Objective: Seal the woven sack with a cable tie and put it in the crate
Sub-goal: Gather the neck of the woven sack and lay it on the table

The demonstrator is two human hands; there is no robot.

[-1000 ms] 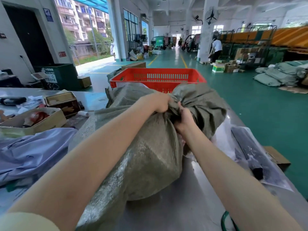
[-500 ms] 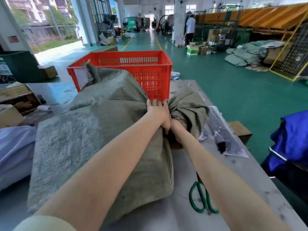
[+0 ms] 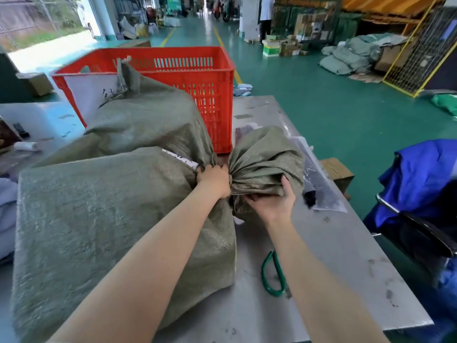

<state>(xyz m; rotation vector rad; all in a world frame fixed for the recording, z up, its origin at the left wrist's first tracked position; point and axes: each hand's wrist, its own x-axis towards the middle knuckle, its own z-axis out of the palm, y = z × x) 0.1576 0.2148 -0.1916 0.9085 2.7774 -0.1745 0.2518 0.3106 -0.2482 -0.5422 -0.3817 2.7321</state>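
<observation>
Since half a second ago our right hand dropped under the loose mouth, cupping it, left hand fisted on the woven sack neck at the crate's 6 o'clock; untied, gathers may slip.

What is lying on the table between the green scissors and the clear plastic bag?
Nothing; in the head view the metal table is bare between the green scissors and the clear plastic bag.

green floor | yellow lane line | daylit doorway
</observation>
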